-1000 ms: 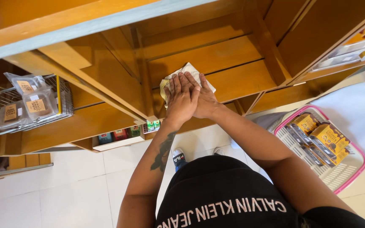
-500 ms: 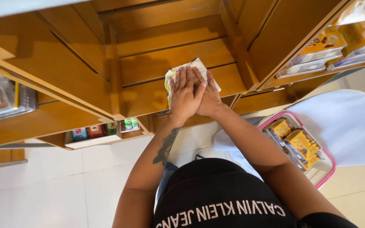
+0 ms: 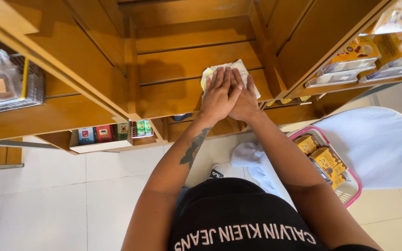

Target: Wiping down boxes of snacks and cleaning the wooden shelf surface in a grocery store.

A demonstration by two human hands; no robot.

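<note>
Pale cloth [image 3: 231, 70], white with a yellow edge at its nine o'clock side, lies flat on the wooden slatted shelf [image 3: 173, 69], pinned under both hands. The left hand [image 3: 219, 95] is laid partly over the right hand [image 3: 244, 100], fingers straight and close together, palms down; neither grip is closed around the cloth, they only press on it. Most of the cloth is hidden beneath the hands, so only its far corners and left edge show, soft and slightly rumpled.

The shelf is honey-coloured planks with dark gaps between them, smooth and a little glossy. At nine o'clock a wire basket with a yellow rim [image 3: 26, 83] is cut off by the frame edge; the clear packets in it are hard to make out. At four o'clock from the hands sits a pink-rimmed plastic basket [image 3: 352, 193] with yellow cartons [image 3: 324, 158], partly hidden by the right forearm. A white rounded seat [image 3: 378, 144] lies just beside it. At two o'clock, yellow boxed goods [image 3: 357, 51] stand on another shelf, blurred.
</note>
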